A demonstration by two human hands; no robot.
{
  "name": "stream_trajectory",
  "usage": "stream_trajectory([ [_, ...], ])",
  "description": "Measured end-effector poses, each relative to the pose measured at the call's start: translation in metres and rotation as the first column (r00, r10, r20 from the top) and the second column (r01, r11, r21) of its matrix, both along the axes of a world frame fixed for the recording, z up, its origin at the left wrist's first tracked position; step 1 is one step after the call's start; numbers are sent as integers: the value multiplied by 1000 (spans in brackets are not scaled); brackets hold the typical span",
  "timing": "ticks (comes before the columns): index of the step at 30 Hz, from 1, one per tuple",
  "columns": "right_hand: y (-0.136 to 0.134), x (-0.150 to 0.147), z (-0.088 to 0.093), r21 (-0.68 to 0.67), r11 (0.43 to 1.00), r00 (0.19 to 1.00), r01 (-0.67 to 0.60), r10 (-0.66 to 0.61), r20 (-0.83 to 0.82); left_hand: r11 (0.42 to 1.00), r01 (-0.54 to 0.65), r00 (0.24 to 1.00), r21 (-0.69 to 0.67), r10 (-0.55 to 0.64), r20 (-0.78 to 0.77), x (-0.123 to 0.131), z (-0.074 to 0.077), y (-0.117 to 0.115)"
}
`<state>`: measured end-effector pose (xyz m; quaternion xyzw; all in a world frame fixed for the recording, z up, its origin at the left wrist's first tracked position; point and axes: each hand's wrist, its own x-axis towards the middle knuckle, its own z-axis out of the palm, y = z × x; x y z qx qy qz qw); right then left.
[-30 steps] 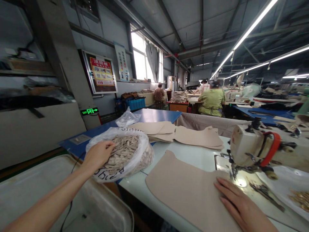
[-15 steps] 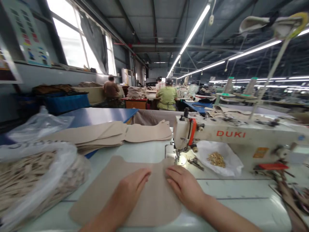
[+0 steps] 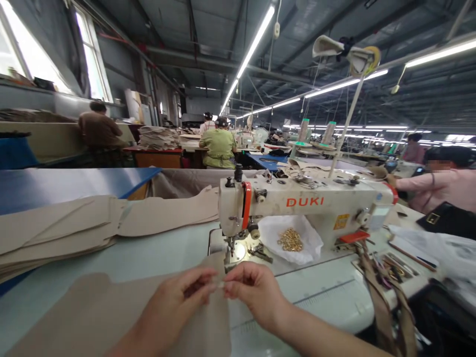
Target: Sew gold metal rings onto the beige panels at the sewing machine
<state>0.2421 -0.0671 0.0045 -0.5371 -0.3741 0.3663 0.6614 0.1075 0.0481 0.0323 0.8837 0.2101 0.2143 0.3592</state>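
Observation:
My left hand [image 3: 174, 305] and my right hand [image 3: 253, 290] meet in a pinch just in front of the needle of a white DUKI sewing machine [image 3: 305, 203]. Between the fingertips of both hands is a small pale strip [image 3: 220, 284], too small to make out well. Both hands hover over the near edge of a beige cut fabric piece [image 3: 111, 317] that lies flat on the pale table [image 3: 159, 253]. The needle area [image 3: 232, 245] is lit by a small lamp.
A stack of beige cut pieces [image 3: 74, 225] lies at the left. A white bag with small gold metal parts [image 3: 290, 240] sits under the machine arm. Straps and tools lie at the right [image 3: 386, 267]. Other people sit at machines behind and at the right [image 3: 442, 183].
My left hand left the bag of small strips and came to the fabric. Both hands then lifted from lying flat into a pinch together near the needle. My view swung right.

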Motion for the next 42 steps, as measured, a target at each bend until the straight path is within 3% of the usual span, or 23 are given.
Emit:
stream_trajectory([
  [3,0,1,6,5,999,999,-35,35,27,992,-14,998,-122,6,-66,3,9,8],
  [6,-8,20,15,-35,999,958,28,-17,286,976,-129,992,-173,128,-21,5,10,27],
  [9,-23,57,26,-75,970,723,230,-119,681,901,-217,970,-376,241,16,7,2,46],
  [10,-28,71,30,-90,953,615,288,-112,781,859,-229,964,-458,264,15,8,-1,50],
  [12,-36,96,36,-122,891,319,438,-27,947,781,-235,959,-579,285,-6,9,-7,54],
  [15,-40,118,40,-161,852,198,498,69,978,756,-231,966,-613,255,-49,11,-12,51],
  [21,-27,129,25,-275,820,114,502,252,961,844,-208,975,-494,216,-42,13,-14,46],
  [26,-16,134,17,-298,797,138,526,266,954,880,-195,980,-434,192,-51,16,-11,44],
  [31,-21,132,26,-253,827,251,502,140,958,898,-176,984,-403,166,-60,19,-6,42],
  [35,-30,127,28,-202,876,416,437,2,909,910,-151,988,-385,150,-34,18,-8,40],
  [39,-34,111,25,-165,936,587,312,-53,808,908,-128,991,-398,137,-7,16,-10,34],
  [42,-34,92,25,-127,976,798,175,-65,599,906,-113,992,-408,127,8,15,-10,30],
])
